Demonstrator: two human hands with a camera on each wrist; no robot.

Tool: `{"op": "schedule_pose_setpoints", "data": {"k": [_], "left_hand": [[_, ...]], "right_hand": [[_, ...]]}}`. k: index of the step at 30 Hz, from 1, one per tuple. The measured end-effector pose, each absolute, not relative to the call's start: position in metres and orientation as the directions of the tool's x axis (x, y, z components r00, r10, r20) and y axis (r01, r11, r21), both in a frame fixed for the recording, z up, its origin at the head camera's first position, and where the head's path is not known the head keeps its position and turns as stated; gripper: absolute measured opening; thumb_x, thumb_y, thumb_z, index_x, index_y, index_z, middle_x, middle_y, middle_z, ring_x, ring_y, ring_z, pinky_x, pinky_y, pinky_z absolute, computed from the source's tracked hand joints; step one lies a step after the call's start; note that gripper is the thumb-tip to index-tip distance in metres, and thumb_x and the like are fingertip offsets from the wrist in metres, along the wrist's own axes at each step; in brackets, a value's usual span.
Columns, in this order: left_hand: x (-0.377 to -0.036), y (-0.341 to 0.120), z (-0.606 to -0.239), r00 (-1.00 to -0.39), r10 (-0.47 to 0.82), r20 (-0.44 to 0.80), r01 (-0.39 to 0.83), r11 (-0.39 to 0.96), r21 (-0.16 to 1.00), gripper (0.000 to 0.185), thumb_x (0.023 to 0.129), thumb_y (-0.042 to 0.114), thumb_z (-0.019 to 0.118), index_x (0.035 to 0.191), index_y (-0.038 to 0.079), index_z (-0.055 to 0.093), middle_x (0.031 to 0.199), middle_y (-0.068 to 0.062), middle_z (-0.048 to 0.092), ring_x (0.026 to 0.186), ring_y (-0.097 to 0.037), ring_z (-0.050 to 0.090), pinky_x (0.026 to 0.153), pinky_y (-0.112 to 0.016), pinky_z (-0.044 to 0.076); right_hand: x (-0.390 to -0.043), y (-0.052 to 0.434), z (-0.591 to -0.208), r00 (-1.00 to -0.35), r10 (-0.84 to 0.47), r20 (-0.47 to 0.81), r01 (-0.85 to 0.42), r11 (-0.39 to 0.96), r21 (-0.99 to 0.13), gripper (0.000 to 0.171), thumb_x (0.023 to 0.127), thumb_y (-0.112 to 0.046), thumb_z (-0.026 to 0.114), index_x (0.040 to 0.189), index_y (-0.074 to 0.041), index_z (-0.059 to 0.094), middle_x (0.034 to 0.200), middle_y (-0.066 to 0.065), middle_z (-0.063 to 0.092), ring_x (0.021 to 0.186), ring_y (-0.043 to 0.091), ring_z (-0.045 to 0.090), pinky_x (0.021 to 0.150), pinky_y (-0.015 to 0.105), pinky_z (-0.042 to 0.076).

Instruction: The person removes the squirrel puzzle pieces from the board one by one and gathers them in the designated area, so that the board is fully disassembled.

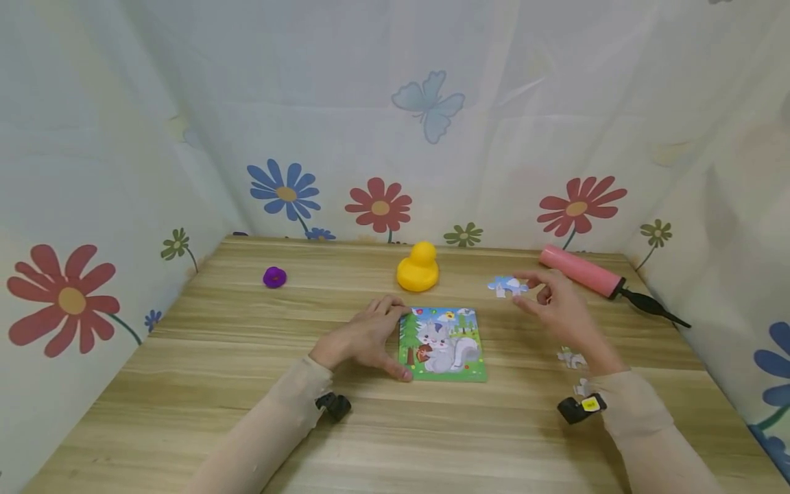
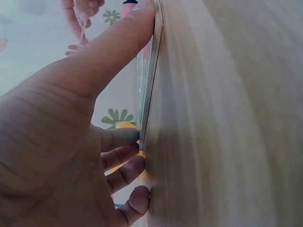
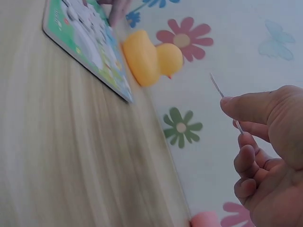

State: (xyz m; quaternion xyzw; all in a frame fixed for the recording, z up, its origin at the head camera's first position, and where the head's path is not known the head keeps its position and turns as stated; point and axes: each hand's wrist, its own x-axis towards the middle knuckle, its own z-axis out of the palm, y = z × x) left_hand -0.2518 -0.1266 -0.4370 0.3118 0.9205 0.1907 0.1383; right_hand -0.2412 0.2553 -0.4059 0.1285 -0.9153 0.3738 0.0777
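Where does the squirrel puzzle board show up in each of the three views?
Head: the puzzle board lies flat at table centre, the left hand resting on its left edge.
Left wrist: seen edge-on as a thin strip under the thumb.
Right wrist: top left corner, tilted by the camera.
Shared landmark: the yellow duck, just behind the board, also seen at and glimpsed at.

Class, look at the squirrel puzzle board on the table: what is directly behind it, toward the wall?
Behind the puzzle board sits a yellow rubber duck, apart from it, on the wooden table. The duck's far side is hidden from view.
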Motion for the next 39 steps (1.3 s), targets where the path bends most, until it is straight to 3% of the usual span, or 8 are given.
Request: {"op": "schedule_pose_setpoints", "data": {"k": [6, 13, 22, 27, 39], "left_hand": [[-0.252, -0.127, -0.437, -0.764, 0.629, -0.144, 0.522, 0.733, 0.437, 0.13, 0.077, 0.064, 0.099, 0.173, 0.006, 0.034, 0.176, -0.015, 0.029, 0.157, -0.035, 0.033, 0.133, -0.057, 0.031], [-0.254, -0.127, -0.439, -0.763, 0.63, -0.144, 0.524, 0.734, 0.431, 0.13, 0.077, 0.067, 0.097, 0.173, 0.008, 0.033, 0.176, -0.013, 0.029, 0.157, -0.034, 0.032, 0.133, -0.058, 0.031], [-0.254, -0.126, -0.438, -0.765, 0.627, -0.149, 0.517, 0.736, 0.437, 0.13, 0.077, 0.067, 0.097, 0.174, 0.009, 0.033, 0.177, -0.013, 0.028, 0.158, -0.035, 0.032, 0.133, -0.059, 0.031], [-0.253, -0.126, -0.438, -0.764, 0.627, -0.15, 0.517, 0.735, 0.439, 0.13, 0.077, 0.066, 0.098, 0.174, 0.009, 0.033, 0.177, -0.014, 0.028, 0.157, -0.036, 0.031, 0.133, -0.058, 0.03], [-0.252, -0.127, -0.438, -0.769, 0.621, -0.147, 0.514, 0.739, 0.435, 0.128, 0.078, 0.066, 0.097, 0.174, 0.009, 0.033, 0.178, -0.014, 0.026, 0.157, -0.036, 0.031, 0.133, -0.057, 0.031]], "right_hand": [[-0.237, 0.279, -0.402, -0.948, -0.179, 0.265, -0.314, 0.674, -0.669, 0.047, 0.106, -0.018, 0.079, 0.149, -0.003, 0.068, 0.124, 0.021, 0.063, 0.076, 0.019, 0.051, 0.058, 0.027, 0.043], [-0.232, 0.297, -0.406, -0.958, -0.154, 0.242, -0.277, 0.719, -0.637, 0.047, 0.107, -0.018, 0.078, 0.151, -0.006, 0.067, 0.124, 0.022, 0.066, 0.08, 0.023, 0.055, 0.061, 0.028, 0.047], [-0.233, 0.313, -0.426, -0.981, -0.154, 0.117, -0.192, 0.712, -0.675, 0.051, 0.107, -0.02, 0.078, 0.153, -0.003, 0.064, 0.129, 0.024, 0.064, 0.076, 0.02, 0.053, 0.056, 0.029, 0.045], [-0.237, 0.315, -0.435, -0.971, -0.192, 0.144, -0.239, 0.724, -0.647, 0.049, 0.104, -0.018, 0.082, 0.148, -0.001, 0.068, 0.123, 0.023, 0.071, 0.084, 0.023, 0.059, 0.064, 0.029, 0.05], [-0.241, 0.307, -0.448, -0.973, -0.22, 0.076, -0.224, 0.802, -0.554, 0.044, 0.103, -0.017, 0.084, 0.142, -0.001, 0.073, 0.117, 0.019, 0.074, 0.091, 0.025, 0.058, 0.07, 0.034, 0.046]]}}
